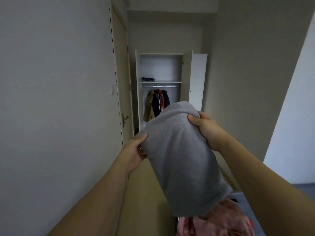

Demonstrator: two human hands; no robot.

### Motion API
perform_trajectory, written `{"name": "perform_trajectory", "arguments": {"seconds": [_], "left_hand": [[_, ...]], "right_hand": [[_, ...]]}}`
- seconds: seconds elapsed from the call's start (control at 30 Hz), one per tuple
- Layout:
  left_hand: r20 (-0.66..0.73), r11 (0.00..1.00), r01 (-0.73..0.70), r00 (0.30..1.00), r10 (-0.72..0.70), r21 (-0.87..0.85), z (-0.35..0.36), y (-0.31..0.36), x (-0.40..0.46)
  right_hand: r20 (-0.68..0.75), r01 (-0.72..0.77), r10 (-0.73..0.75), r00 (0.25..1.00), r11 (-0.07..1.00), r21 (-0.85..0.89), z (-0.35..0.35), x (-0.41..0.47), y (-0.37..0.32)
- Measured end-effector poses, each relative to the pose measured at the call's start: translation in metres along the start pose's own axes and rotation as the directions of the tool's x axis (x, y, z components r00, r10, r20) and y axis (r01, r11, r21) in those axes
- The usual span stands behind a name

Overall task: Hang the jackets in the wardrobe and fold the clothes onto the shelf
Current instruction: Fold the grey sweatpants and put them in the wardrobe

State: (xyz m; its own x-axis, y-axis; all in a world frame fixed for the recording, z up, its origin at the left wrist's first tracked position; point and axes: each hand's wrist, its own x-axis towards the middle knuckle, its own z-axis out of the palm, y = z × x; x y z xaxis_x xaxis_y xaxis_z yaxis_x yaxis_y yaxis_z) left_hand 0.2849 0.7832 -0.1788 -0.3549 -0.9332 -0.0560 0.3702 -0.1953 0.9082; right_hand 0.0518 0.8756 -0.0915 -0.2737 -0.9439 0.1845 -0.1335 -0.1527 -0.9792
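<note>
A folded grey garment (180, 154) is gripped at its top corners by the left hand (134, 150) and right hand (206, 128), held up w/ the open wardrobe (161, 68) well ahead. Fold step looks done; next, it prob. needs carrying to the shelf (162, 82), beside the dark folded item (148, 79).

This is a bedroom or dressing corner of a home, plain and sparsely furnished. At the far end stands a built-in wardrobe (161, 86) with both doors swung open; jackets (157, 103) hang from the rail inside it, and a folded dark garment (148, 79) lies on the shelf (162, 82) above the rail. On the left, a pale room door (121, 82) with a lever handle (125, 118) sits in a bare painted wall. Near the bottom right lies a heap of pink clothing (219, 222), and a strip of grey floor (303, 189) shows at the right edge.
</note>
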Motion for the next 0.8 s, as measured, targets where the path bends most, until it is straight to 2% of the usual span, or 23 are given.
{"name": "perform_trajectory", "arguments": {"seconds": [0.13, 0.23, 0.47, 0.67, 0.8], "left_hand": [[-0.197, 0.995, -0.088, 0.976, 0.094, 0.038, 0.011, 0.056, 0.128], [-0.28, 0.969, -0.18, 0.934, 0.222, 0.169, 0.006, 0.092, 0.23], [-0.277, 0.911, -0.301, 0.883, 0.378, 0.282, -0.002, 0.134, 0.478], [-0.23, 0.895, -0.322, 0.888, 0.399, 0.31, 0.028, 0.165, 0.682], [-0.212, 0.872, -0.348, 0.876, 0.433, 0.345, 0.046, 0.158, 0.815]], "right_hand": [[-0.024, 0.02, -0.022, 0.999, 0.995, -0.099, 0.015, 0.126, -0.004], [-0.099, 0.046, -0.066, 0.993, 0.981, -0.19, 0.028, 0.22, 0.015], [-0.282, 0.052, -0.087, 0.955, 0.991, -0.127, 0.056, 0.44, 0.066], [-0.378, 0.068, -0.093, 0.921, 0.995, -0.077, 0.044, 0.619, 0.077], [-0.405, 0.038, -0.007, 0.914, 0.997, 0.068, 0.019, 0.74, 0.107]]}}
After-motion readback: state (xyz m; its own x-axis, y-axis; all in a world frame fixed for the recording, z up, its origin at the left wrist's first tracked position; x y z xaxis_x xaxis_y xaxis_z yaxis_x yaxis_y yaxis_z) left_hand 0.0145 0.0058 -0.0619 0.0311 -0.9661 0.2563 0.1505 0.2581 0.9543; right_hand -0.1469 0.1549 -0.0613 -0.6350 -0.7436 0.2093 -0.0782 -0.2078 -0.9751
